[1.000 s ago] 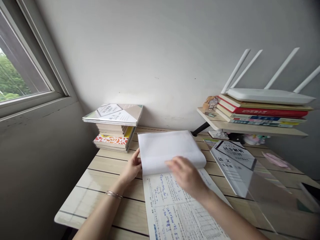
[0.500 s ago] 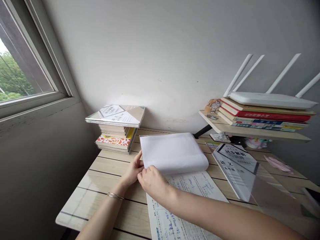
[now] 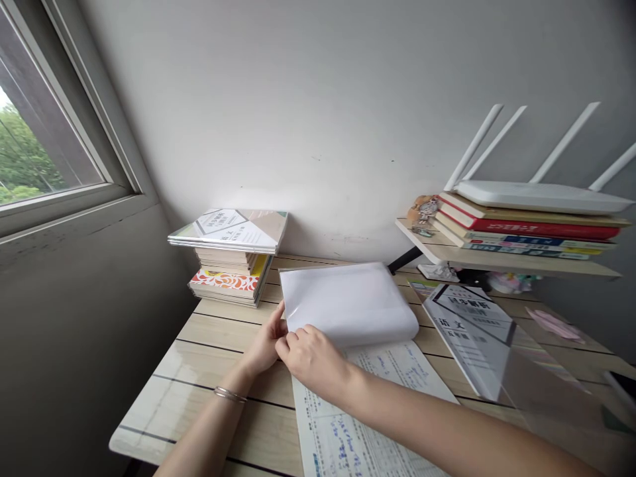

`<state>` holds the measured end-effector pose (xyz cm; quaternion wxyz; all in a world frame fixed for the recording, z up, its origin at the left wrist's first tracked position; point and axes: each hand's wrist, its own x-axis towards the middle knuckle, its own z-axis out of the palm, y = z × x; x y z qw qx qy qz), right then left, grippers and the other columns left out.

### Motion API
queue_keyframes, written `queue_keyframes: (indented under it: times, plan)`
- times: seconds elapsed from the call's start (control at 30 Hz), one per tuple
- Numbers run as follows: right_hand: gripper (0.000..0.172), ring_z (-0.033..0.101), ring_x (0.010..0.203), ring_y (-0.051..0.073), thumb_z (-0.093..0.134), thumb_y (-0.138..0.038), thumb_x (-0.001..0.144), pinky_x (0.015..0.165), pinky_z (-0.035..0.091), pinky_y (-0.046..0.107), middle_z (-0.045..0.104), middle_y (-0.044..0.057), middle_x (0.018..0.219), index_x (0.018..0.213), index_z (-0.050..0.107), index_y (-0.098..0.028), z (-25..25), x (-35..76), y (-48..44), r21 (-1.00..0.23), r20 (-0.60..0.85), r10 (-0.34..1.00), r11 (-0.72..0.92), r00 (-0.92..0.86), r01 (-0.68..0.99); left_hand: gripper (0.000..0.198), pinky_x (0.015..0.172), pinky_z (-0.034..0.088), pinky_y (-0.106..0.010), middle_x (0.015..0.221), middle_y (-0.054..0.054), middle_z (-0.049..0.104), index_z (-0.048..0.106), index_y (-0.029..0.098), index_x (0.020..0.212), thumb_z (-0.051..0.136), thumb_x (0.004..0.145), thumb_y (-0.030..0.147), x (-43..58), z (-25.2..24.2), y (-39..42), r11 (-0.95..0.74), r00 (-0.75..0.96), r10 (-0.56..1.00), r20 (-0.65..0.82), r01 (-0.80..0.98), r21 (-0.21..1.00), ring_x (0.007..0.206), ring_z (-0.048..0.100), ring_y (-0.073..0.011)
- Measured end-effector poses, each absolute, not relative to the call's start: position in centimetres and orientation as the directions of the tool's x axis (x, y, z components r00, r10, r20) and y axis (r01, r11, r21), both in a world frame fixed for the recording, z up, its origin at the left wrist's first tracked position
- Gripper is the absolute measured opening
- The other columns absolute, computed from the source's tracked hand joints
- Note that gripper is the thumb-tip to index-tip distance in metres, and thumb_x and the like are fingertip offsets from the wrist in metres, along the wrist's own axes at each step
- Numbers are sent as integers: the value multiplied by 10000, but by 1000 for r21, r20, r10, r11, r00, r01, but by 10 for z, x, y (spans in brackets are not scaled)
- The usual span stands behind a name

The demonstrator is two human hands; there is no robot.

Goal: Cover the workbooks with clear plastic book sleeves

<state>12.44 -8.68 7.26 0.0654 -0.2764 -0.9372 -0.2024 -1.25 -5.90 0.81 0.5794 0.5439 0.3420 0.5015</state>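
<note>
White sheets [image 3: 342,301], curled over at the right side, lie at the middle of the table, with a clear film edge at their left. My left hand [image 3: 265,341], a bangle on its wrist, grips the lower left corner of these sheets, its fingers partly hidden behind them. Right beside it, my right hand [image 3: 311,358] is closed on the same corner, fingers curled under. Beneath my right arm lies a printed page [image 3: 382,371] with blue handwriting, partly covered by the white sheets and the arm.
A book stack [image 3: 228,278] stands at the back left by the wall. On the right lies a grey-white workbook [image 3: 467,331] with clear film, near a pink item [image 3: 554,324]. A raised shelf [image 3: 521,262] holds books and a white router [image 3: 536,197].
The white sheets and both hands have shifted very slightly to the right. A bright crease now shows near the sheets' lower left corner. Both hands keep their hold.
</note>
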Motion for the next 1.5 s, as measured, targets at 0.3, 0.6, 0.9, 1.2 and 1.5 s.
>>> queue_keyframes:
  times: [0.3,0.6,0.9,1.2,1.5]
  plan:
    - [104,521,926,211,537,-149,856,793,427,337,591,72,973,943,591,-167,127,169,-44,-24,527,577,744,-624,668,862,523,296,-178,599,73,440,279,201,1441,628,658,116,-7,10,-59,-56,261,957,126,-261,964,533,373,-64]
    - [62,532,925,178,597,-130,820,837,430,311,589,41,934,849,598,-185,122,176,-44,-187,511,621,756,-595,628,935,539,324,-181,629,56,519,173,195,1468,678,683,152,-5,15,-60,-20,285,952,116,-317,948,549,439,-69]
    - [247,598,698,202,604,-403,816,530,383,279,591,38,794,846,487,-188,38,139,-110,-92,399,838,440,-372,893,999,428,226,-134,641,61,547,153,273,1464,696,642,106,-6,19,-65,96,269,963,18,-406,909,449,375,-24]
    - [284,578,915,246,569,-327,835,758,504,378,579,103,1009,1052,456,-182,30,155,-113,-199,418,818,507,-395,839,1026,586,447,-207,764,0,672,155,210,1456,692,595,58,-2,19,-66,209,188,974,-129,-515,831,581,583,-102]
    - [285,627,835,272,559,-491,705,755,485,365,643,97,801,695,507,-211,14,374,-128,-519,-90,955,-288,284,804,756,600,489,-237,684,-6,660,239,118,1401,595,734,120,-3,24,-62,266,66,955,-289,-620,738,585,618,-131]
